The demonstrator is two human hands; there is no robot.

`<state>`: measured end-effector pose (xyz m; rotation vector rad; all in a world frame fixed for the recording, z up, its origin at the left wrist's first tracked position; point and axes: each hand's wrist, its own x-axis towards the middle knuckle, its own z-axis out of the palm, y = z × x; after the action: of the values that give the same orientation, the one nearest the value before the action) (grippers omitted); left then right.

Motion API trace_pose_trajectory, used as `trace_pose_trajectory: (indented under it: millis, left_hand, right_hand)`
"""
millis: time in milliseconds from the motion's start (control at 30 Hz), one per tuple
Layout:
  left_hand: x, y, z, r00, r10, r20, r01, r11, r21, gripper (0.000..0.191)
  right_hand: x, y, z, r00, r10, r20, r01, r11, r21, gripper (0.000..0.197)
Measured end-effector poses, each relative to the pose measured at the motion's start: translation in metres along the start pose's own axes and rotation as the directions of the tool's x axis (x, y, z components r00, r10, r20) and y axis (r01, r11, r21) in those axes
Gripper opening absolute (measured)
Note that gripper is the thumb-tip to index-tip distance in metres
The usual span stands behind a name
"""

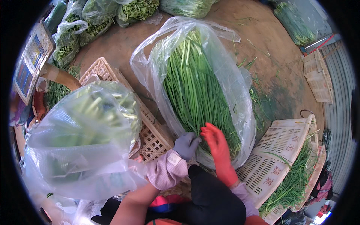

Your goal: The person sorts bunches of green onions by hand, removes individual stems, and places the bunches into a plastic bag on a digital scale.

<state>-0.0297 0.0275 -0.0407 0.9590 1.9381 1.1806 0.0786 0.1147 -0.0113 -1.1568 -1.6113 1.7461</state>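
Observation:
A large clear plastic bag (pixel 244 112) lies on the floor in front of me, its far end loose and crumpled. It holds a thick mass of long green chives (pixel 194 84), with pale stem ends at the far end and more at the near right. My left hand (pixel 185 145), in a grey glove, is at the bag's near left edge with fingers bent over the leaves. Whether it grips leaf or plastic is not clear. My right hand (pixel 215 142), in a red rubber glove, hovers over the near leaves, fingers loosely spread and nothing in them.
On my left a filled plastic bag (pixel 84 135) sits by a scale display (pixel 31 62) and a plastic crate (pixel 152 140). A slotted crate (pixel 270 146) and loose greens (pixel 295 180) are on the right. Bagged vegetables (pixel 137 11) line the far side. Leaf scraps litter the floor (pixel 275 73).

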Motion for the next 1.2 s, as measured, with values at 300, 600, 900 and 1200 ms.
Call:
trace_pose_trajectory:
  millis: [300, 600, 900, 1200]
  left_hand:
    - [0.033, 0.006, -0.016, 0.879, 0.455, 0.143, -0.47, 0.772, 0.429, 0.035]
    - [0.126, -0.016, 0.007, 0.715, 0.625, 0.313, -0.623, 0.367, 0.691, 0.047]
    - [0.139, -0.011, 0.001, 0.642, 0.696, 0.321, -0.711, 0.384, 0.588, 0.068]
    - [0.139, -0.011, 0.009, 0.696, 0.634, 0.338, -0.69, 0.459, 0.56, 0.067]
  right_hand:
    - [0.046, -0.036, 0.013, 0.988, -0.042, 0.149, 0.002, 0.965, 0.261, 0.022]
    - [0.127, -0.055, 0.011, 0.993, -0.112, 0.048, 0.088, 0.392, -0.916, 0.067]
    - [0.141, -0.1, -0.011, 0.975, 0.11, 0.195, -0.126, 0.99, 0.07, 0.022]
    - [0.176, -0.254, -0.183, 0.838, -0.435, 0.329, 0.082, 0.697, 0.713, 0.037]
